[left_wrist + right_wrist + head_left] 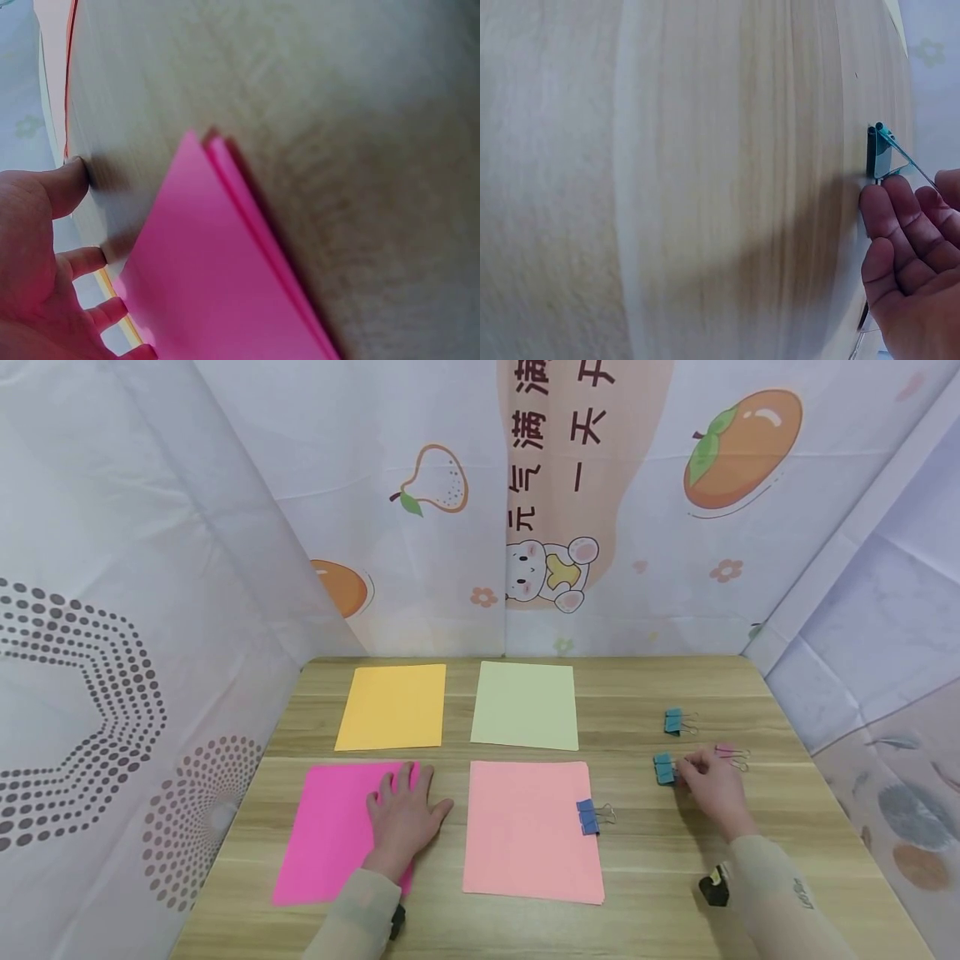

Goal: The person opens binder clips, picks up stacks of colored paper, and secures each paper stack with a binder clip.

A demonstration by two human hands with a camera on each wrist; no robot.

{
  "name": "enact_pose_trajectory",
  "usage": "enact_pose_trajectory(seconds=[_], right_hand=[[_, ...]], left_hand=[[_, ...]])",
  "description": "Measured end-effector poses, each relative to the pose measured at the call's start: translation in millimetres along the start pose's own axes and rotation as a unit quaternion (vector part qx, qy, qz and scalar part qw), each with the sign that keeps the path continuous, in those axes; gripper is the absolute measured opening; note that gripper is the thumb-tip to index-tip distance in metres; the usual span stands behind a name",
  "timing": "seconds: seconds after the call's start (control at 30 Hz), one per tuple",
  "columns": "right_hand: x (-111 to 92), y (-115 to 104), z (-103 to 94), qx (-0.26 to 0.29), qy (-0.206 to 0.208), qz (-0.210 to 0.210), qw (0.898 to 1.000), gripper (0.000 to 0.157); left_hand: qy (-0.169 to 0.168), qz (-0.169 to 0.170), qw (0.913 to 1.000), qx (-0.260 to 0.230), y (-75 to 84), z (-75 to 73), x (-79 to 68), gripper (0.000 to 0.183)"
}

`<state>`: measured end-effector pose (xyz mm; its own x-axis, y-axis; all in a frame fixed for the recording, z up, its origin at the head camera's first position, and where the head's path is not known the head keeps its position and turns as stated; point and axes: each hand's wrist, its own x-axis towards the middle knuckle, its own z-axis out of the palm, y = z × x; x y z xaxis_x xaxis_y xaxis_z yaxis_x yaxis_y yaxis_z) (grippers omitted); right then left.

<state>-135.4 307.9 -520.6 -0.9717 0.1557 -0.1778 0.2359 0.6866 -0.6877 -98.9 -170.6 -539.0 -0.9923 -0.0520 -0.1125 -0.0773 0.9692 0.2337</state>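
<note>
My left hand (405, 818) lies with spread fingers over the right edge of a stack of magenta paper (337, 835). In the left wrist view the magenta sheets show a slightly parted edge, with the fingertips (112, 311) along their far side. At the right, my right hand (712, 781) pinches the wire handles of a teal binder clip (664, 769). Seen from the right wrist, this teal clip stands at the fingertips, one handle reaching to the thumb (949, 187). A pink clip (723, 749) lies partly hidden behind that hand.
Behind the hand lies another teal binder clip (672, 722). A light pink paper stack (528, 835) has a blue binder clip (588, 817) on its right edge. Yellow paper (392, 706) and pale green paper (525, 706) lie at the back. Patterned curtains surround the wooden table (637, 877).
</note>
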Motion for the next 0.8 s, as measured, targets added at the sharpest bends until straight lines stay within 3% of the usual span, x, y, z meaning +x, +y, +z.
enact_pose_trajectory(seconds=[0.8], right_hand=[[-2.7, 0.3, 1.5, 0.03, -0.02, 0.016, 0.999, 0.047]], left_hand=[[-0.001, 0.0, 1.0, 0.004, 0.3, -0.3, 0.1, 0.072]])
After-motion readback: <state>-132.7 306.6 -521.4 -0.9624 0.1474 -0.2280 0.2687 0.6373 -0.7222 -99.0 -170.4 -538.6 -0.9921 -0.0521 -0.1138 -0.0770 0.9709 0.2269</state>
